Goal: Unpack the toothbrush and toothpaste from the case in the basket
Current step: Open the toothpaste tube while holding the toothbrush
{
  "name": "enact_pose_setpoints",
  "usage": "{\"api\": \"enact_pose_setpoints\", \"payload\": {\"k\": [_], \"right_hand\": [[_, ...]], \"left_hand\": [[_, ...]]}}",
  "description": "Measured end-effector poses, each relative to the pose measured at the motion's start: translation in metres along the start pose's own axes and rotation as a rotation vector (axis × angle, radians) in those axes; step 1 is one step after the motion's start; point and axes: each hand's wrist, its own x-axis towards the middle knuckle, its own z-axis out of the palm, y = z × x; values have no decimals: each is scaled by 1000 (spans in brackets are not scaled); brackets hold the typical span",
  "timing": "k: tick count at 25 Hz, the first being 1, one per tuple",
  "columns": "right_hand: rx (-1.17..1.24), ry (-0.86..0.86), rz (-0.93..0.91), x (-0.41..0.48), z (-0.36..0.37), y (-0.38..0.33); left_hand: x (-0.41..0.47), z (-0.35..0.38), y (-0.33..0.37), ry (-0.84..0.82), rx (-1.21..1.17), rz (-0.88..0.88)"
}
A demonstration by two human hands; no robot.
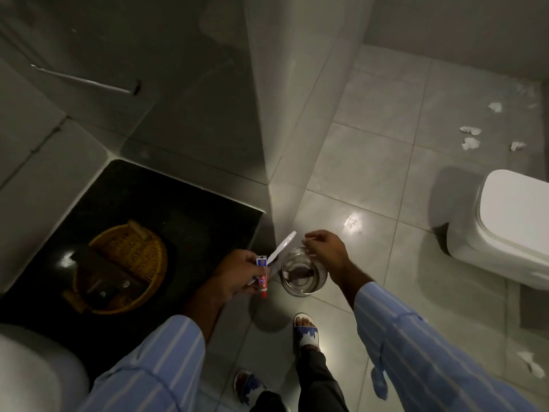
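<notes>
My left hand (pixel 234 273) grips a white toothbrush (pixel 282 246) and a small red-and-white toothpaste tube (pixel 263 276) together, just right of the black counter's edge. My right hand (pixel 325 248) hovers over a round metal bin (pixel 303 273) on the floor, fingers pinched on something thin and clear that I cannot make out. A woven yellow basket (pixel 127 266) sits on the black counter (pixel 166 209), with a dark case (pixel 104 276) lying open inside it.
A white toilet (pixel 505 224) stands at the right. Crumpled paper bits (pixel 471 142) lie scattered on the grey floor tiles. A wall corner (pixel 267 144) rises just beyond the bin. My sandalled feet (pixel 306 331) are below the hands.
</notes>
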Motion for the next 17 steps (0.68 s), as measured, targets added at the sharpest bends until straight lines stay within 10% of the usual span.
{"api": "enact_pose_setpoints", "payload": {"k": [6, 9, 17], "right_hand": [[-729, -356, -851, -66, 35, -103], [-1064, -479, -906, -91, 66, -140], [-892, -434, -990, -138, 138, -202]], "left_hand": [[-59, -64, 24, 1, 292, 259], [-90, -103, 37, 83, 417, 410], [-169, -201, 40, 327, 195, 522]]}}
